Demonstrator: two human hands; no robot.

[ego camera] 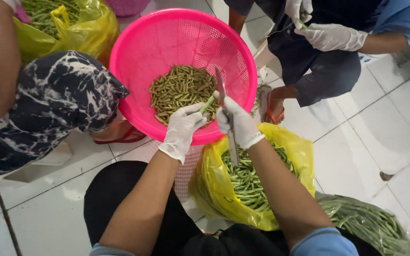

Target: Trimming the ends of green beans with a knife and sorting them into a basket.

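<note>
My left hand [182,129], in a white glove, pinches a short green bean [207,104] over the near rim of a big pink basket [134,57]. Beside it, my gloved right hand [239,124] grips a knife [221,87] whose blade points up over the basket, next to the bean's tip; its handle sticks out below the hand. A pile of cut bean pieces [181,90] lies inside the basket. Under my right forearm, a yellow plastic bag [300,151] holds whole long beans.
Another person sits at left in dark marbled shorts [48,104]. Across the basket, a person's gloved hands [330,37] work on a bean. A second yellow bag of beans [81,28] sits top left, and a clear bag of beans [371,223] lies bottom right on the white tiles.
</note>
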